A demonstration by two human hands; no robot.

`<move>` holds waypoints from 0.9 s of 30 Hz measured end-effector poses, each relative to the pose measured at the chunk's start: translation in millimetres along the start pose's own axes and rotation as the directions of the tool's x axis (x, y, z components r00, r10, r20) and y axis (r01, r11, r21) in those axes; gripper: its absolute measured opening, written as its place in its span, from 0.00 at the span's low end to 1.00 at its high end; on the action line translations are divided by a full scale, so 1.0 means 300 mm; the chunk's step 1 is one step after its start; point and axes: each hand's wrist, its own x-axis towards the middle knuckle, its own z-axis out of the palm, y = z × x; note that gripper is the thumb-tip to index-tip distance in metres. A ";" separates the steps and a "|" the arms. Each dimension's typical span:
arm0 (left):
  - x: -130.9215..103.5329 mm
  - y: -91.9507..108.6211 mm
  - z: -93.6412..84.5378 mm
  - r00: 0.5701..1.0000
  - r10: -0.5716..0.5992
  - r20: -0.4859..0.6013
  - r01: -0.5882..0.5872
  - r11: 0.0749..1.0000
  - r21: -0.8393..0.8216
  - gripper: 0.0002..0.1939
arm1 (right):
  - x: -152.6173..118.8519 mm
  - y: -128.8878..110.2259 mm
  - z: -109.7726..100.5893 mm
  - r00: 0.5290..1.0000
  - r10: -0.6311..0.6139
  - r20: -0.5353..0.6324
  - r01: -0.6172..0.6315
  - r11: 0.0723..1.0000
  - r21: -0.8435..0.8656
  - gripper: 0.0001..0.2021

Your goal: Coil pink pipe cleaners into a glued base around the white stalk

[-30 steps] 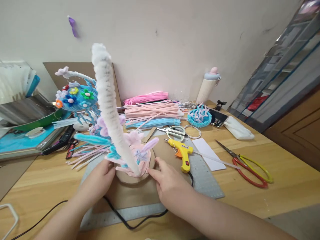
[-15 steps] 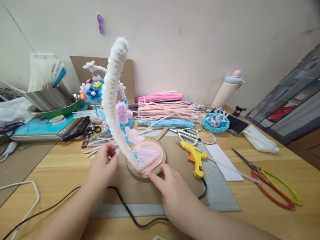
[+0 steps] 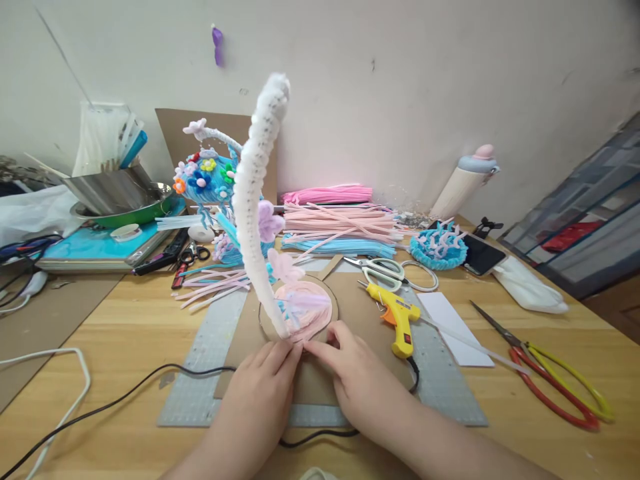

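A tall white fuzzy stem (image 3: 253,180) rises, curving, from a round pink base (image 3: 315,308) on the cardboard (image 3: 240,360). Purple and pink fuzzy flowers (image 3: 271,222) stand beside the stem. Both hands meet at the base's near edge. My left hand (image 3: 267,380) has its fingers pressed together at the stem's foot. My right hand (image 3: 350,367) touches the edge with thumb and forefinger, close to the left fingertips. Whatever lies between the fingers is too small to make out.
A yellow glue gun (image 3: 397,319) with a black cable lies right of the base, red-and-yellow scissors (image 3: 550,373) further right. Behind are pale scissors (image 3: 380,272), bundled pink stems (image 3: 340,223) and a blue flowered piece (image 3: 205,180). A metal bowl (image 3: 115,197) stands back left.
My left hand has moved right and down to the base's near edge, beside my right hand. My right hand has stayed at that edge. The view has shifted slightly.
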 end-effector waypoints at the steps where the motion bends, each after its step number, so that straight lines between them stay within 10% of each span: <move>1: -0.002 0.002 0.003 1.000 0.001 0.012 -0.002 1.000 0.018 0.23 | 0.001 0.003 -0.005 1.000 0.000 -0.011 0.000 1.000 0.026 0.29; 8: -0.014 0.018 0.010 0.997 -0.072 0.018 0.073 0.997 -0.024 0.24 | 0.058 0.100 -0.036 0.949 0.142 -0.283 -0.106 0.984 0.141 0.25; 15: -0.050 -0.014 -0.010 0.962 -0.254 0.098 0.271 0.930 -0.249 0.19 | 0.050 0.109 -0.011 0.965 0.235 -0.118 -0.204 0.953 0.225 0.33; 27: -0.102 -0.066 0.003 0.956 -0.291 -0.021 0.255 0.869 -0.423 0.15 | -0.010 -0.039 -0.027 0.980 -0.193 -0.052 0.183 0.971 -0.157 0.16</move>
